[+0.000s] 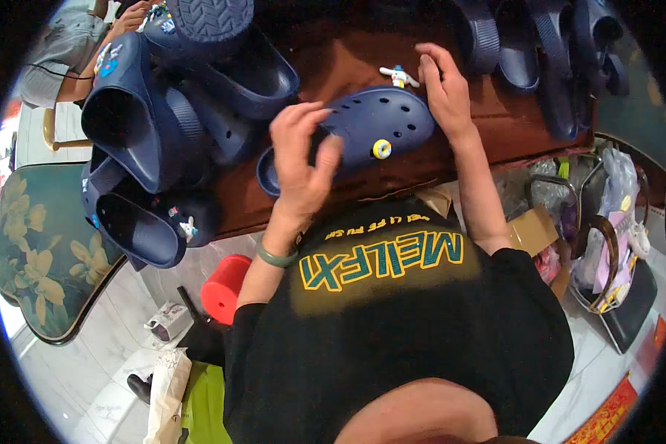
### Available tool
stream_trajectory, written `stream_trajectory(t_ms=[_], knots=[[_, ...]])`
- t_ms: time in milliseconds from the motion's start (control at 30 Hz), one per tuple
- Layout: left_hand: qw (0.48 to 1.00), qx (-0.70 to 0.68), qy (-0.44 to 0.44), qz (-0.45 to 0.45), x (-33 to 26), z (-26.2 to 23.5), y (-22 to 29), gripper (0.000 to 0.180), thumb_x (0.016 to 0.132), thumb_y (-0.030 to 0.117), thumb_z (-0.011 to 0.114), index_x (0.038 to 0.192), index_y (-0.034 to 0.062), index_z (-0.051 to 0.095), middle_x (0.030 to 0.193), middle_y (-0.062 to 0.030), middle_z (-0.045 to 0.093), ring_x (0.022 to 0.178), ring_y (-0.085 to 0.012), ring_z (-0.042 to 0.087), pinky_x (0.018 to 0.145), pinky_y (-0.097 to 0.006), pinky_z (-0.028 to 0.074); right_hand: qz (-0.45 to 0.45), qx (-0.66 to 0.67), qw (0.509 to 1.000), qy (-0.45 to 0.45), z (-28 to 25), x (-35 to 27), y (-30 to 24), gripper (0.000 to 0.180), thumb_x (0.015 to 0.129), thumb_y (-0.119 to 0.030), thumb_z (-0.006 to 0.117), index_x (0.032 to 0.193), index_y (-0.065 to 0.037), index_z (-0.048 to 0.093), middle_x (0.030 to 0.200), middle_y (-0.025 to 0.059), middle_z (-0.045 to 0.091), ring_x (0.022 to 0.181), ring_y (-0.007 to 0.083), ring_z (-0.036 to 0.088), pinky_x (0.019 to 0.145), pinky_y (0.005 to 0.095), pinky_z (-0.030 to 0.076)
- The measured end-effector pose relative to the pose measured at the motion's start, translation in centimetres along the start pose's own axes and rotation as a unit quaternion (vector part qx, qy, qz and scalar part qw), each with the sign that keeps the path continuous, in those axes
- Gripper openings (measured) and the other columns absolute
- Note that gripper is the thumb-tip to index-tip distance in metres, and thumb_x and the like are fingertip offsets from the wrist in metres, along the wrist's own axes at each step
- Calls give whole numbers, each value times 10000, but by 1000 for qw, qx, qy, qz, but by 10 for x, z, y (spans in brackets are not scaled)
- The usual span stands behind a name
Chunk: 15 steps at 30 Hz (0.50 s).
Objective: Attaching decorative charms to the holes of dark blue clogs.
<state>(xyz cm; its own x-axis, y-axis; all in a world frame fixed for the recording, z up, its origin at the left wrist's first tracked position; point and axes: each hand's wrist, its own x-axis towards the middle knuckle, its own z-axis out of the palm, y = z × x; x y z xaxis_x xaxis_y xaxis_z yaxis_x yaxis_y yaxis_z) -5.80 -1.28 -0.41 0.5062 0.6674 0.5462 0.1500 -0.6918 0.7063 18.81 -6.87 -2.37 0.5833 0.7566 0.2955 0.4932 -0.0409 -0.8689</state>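
A dark blue foam clog (392,111) with holes in its upper lies in front of me, toe to the right. A round yellow and white charm (382,149) sits on its near side. My left hand (301,159) is over the heel end, thumb and fingers apart, partly hiding the clog. Beside the toe is my right hand (445,92), its fingers stretched out, with nothing visible in it. A white long-eared figure charm (399,76) stands at the clog's far edge, close to my right fingers; whether they touch it cannot be made out.
Several blue clogs (126,111) are heaped at the left, some with charms. More clogs (516,48) lie at the far right of the brown-covered table (496,111). Another person's arm (78,85) shows at far left. A red stool (226,288) and a bag-filled basket (607,259) stand below.
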Motion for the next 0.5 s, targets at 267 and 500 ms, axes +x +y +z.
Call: stream_trajectory(t_ms=[267, 500], knots=[[943, -136, -191, -239, -24, -16, 8, 411, 1003, 348, 449, 988, -27, 617, 899, -74, 641, 835, -120, 558, 730, -272, 442, -239, -149, 958, -45, -20, -3, 3, 339, 862, -235, 655, 1163, -87, 605, 1111, 128, 624, 1100, 307, 550, 932, 401, 426], [826, -315, -237, -402, 0, 10, 26, 306, 962, 193, 571, 1181, -18, 604, 1108, -46, 644, 1024, -93, 555, 883, -268, 456, -358, -223, 875, -236, -4, -66, -40, 523, 791, -365, 702, 1216, -87, 577, 1278, 98, 573, 1236, 278, 499, 1019, 447, 374]])
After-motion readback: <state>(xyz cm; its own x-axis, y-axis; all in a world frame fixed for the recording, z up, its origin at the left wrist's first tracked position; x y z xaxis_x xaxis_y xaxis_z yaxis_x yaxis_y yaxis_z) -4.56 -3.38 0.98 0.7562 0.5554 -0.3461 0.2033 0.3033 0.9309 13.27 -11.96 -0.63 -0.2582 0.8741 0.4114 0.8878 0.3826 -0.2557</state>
